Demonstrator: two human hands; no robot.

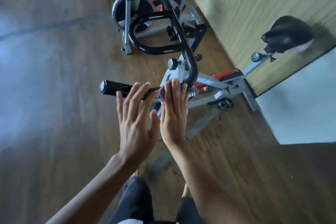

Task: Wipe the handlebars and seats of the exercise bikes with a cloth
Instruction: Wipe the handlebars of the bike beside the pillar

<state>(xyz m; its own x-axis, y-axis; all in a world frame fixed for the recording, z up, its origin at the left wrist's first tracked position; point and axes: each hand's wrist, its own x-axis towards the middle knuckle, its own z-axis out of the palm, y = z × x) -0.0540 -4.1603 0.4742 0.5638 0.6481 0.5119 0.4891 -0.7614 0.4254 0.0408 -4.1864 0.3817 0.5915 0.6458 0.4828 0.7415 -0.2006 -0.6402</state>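
**2 flat hands at a bike's handlebar, cloth under the right**

Seen from the person's head, looking down. The right hand [173,114] is open, fingers straight and together, pressing a dark, bunched cloth [164,92] against the handlebar [189,65] where the black tube bends toward the near grip. The cloth shows only as a small wad past the fingertips; the hand presses it rather than closing round it. The left hand [135,114] is also open and flat, fingers spread, just beside the right, lying over the near grip [112,88]. It holds nothing, and whether it touches the grip is unclear.

The handlebar belongs to the near bike [209,82], grey-framed with red trim. Its black seat [289,35] stands well apart, up to the right beside a pale wall [254,5].

Judging from this view, the work is on the near end of this handlebar. The long loop of tube running away from the hands, the far grip and the seat look still to be wiped, though nothing shows which parts are already clean. A 2nd bike [127,14] stands farther off, with parts of more bikes at the top edge, so much probably remains.

The wooden floor [63,78] around the person looks clear. The bike's frame and pedal [224,104] lie between the person and the seat, so reaching it probably means stepping round.
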